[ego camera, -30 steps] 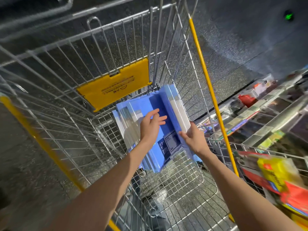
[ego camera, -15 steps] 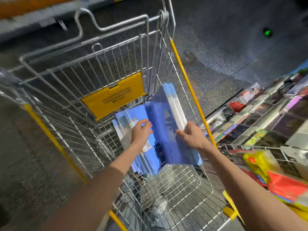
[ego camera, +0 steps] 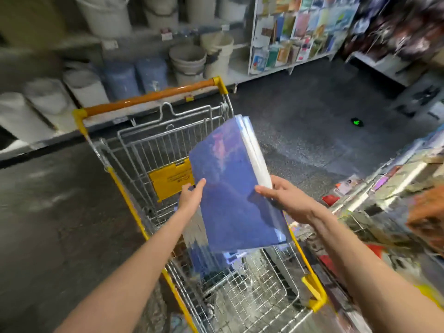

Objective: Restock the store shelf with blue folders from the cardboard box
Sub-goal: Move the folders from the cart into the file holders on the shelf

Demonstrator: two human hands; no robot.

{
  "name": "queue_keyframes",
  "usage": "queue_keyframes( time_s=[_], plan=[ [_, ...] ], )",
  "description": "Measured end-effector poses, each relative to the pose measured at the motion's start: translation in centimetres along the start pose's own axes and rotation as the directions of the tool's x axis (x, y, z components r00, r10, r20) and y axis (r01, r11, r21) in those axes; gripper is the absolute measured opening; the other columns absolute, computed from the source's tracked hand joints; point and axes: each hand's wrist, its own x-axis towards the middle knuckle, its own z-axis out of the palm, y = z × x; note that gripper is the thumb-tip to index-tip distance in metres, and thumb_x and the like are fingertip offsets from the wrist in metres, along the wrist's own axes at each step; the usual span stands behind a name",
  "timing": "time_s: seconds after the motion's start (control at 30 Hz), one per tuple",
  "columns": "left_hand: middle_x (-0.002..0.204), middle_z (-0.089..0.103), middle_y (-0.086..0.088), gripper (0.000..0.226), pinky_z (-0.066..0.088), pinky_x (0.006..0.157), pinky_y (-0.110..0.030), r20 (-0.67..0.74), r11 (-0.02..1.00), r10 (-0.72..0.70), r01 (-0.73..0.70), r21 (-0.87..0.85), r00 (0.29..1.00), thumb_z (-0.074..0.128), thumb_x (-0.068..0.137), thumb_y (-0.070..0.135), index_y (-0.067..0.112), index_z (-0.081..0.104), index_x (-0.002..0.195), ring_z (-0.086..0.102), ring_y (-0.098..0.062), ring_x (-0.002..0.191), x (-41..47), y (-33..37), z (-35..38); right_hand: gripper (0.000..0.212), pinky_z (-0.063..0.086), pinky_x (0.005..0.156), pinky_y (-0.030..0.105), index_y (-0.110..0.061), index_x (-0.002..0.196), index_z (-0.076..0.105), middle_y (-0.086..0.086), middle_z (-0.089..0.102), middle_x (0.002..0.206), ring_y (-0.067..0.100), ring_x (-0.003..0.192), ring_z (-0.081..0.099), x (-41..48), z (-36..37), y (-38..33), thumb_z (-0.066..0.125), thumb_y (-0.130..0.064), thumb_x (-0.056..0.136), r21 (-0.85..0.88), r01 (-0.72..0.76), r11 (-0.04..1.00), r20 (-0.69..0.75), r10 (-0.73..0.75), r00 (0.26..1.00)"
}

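Observation:
A stack of blue folders (ego camera: 230,183) is held up above a wire shopping cart (ego camera: 252,299), tilted with its white edges to the upper right. My right hand (ego camera: 286,200) grips the stack's right edge, thumb on top. My left hand (ego camera: 192,193) touches its left edge with fingers extended. More blue folders (ego camera: 204,258) lie in the cart beneath, blurred. No cardboard box is visible.
The cart has a yellow frame, an orange handle (ego camera: 149,97) and a yellow seat flap (ego camera: 170,181). White buckets (ego camera: 187,58) line a low shelf behind. A card rack (ego camera: 295,32) stands at the back. Stocked shelves (ego camera: 384,188) run along the right. Dark floor lies on the left.
The stack of folders has been lifted up out of the cart by both hands. My view has swung upward, bringing the cart handle, buckets and card rack into sight.

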Motion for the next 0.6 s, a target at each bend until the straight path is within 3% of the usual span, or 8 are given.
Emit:
queue_keyframes(
  time_s=[0.1, 0.17, 0.2, 0.27, 0.33, 0.4, 0.47, 0.6],
  plan=[
    [0.107, 0.075, -0.008, 0.072, 0.055, 0.083, -0.049, 0.066, 0.996, 0.051, -0.046, -0.071, 0.997, 0.063, 0.071, 0.078, 0.018, 0.073, 0.11, 0.069, -0.03, 0.097, -5.4, 1.6, -1.5, 0.023, 0.053, 0.061, 0.023, -0.003, 0.12, 0.061, 0.011, 0.071, 0.101, 0.019, 0.081, 0.068, -5.0, 0.3, -1.6, 0.059, -0.013, 0.098, 0.072, 0.085, 0.994, -0.026, -0.083, 0.996],
    [0.107, 0.076, -0.01, 0.068, 0.058, 0.072, -0.046, 0.096, 0.993, 0.052, -0.042, -0.107, 0.994, 0.064, 0.075, 0.078, 0.022, 0.072, 0.114, 0.071, -0.032, 0.083, -10.9, 3.7, -2.5, 0.029, 0.055, 0.083, 0.035, -0.002, 0.124, 0.059, 0.017, 0.069, 0.111, 0.024, 0.095, 0.067, -8.0, 0.4, -2.2, 0.059, -0.015, 0.098, 0.116, 0.155, 0.981, -0.029, -0.153, 0.988],
    [0.099, 0.076, -0.009, 0.072, 0.055, 0.058, -0.037, 0.086, 0.991, 0.053, -0.042, -0.124, 0.995, 0.067, 0.071, 0.081, 0.021, 0.073, 0.11, 0.068, -0.029, 0.069, -12.2, 4.1, -3.0, 0.033, 0.05, 0.092, 0.044, -0.001, 0.127, 0.058, 0.02, 0.067, 0.118, 0.026, 0.101, 0.065, -9.4, 0.4, -2.4, 0.06, -0.017, 0.098, 0.134, 0.18, 0.975, -0.037, -0.176, 0.984],
    [0.075, 0.067, -0.005, 0.053, 0.04, 0.04, -0.021, 0.007, 0.977, 0.125, -0.122, -0.177, 0.992, 0.071, 0.079, 0.069, 0.016, 0.071, 0.087, 0.057, -0.014, 0.051, -17.4, 5.5, -4.6, 0.039, 0.044, 0.101, 0.053, -0.004, 0.13, 0.057, 0.023, 0.063, 0.129, 0.028, 0.108, 0.063, -13.9, 0.6, -3.4, 0.063, -0.021, 0.095, 0.165, 0.213, 0.963, -0.005, -0.215, 0.977],
    [0.07, 0.069, -0.002, 0.045, 0.047, 0.042, -0.02, -0.061, 0.966, 0.162, -0.17, -0.193, 0.985, 0.076, 0.083, 0.056, 0.012, 0.07, 0.078, 0.063, -0.012, 0.053, -18.2, 6.4, -5.7, 0.045, 0.043, 0.102, 0.056, -0.008, 0.132, 0.058, 0.021, 0.06, 0.134, 0.028, 0.112, 0.063, -15.2, 0.5, -3.8, 0.068, -0.026, 0.092, 0.195, 0.226, 0.954, 0.026, -0.235, 0.972],
    [0.082, 0.078, -0.003, 0.062, 0.063, 0.069, -0.036, -0.058, 0.943, 0.246, -0.252, -0.217, 0.968, 0.085, 0.062, 0.069, 0.01, 0.077, 0.079, 0.076, -0.022, 0.076, -21.7, 9.0, -7.2, 0.041, 0.05, 0.094, 0.043, -0.01, 0.129, 0.061, 0.019, 0.066, 0.128, 0.026, 0.108, 0.065, -18.4, 0.6, -5.3, 0.067, -0.024, 0.091, 0.208, 0.273, 0.939, 0.046, -0.288, 0.956],
    [0.1, 0.078, -0.007, 0.069, 0.059, 0.09, -0.049, -0.053, 0.902, 0.35, -0.352, -0.249, 0.935, 0.083, 0.051, 0.078, 0.018, 0.08, 0.086, 0.075, -0.031, 0.095, -24.1, 11.4, -8.3, 0.036, 0.055, 0.08, 0.028, -0.009, 0.127, 0.063, 0.011, 0.071, 0.119, 0.021, 0.099, 0.07, -20.7, 0.8, -7.0, 0.063, -0.018, 0.092, 0.224, 0.328, 0.918, 0.05, -0.347, 0.937],
    [0.097, 0.078, -0.002, 0.034, 0.056, 0.063, -0.024, -0.134, 0.79, 0.569, -0.585, -0.185, 0.811, 0.076, 0.085, 0.052, 0.019, 0.077, 0.094, 0.073, -0.013, 0.078, -31.2, 15.9, -9.6, 0.042, 0.053, 0.073, 0.027, -0.012, 0.115, 0.07, 0.007, 0.074, 0.108, 0.02, 0.087, 0.071, -25.0, 1.4, -10.8, 0.069, -0.027, 0.076, 0.221, 0.398, 0.89, 0.015, -0.411, 0.911]
  ],
)
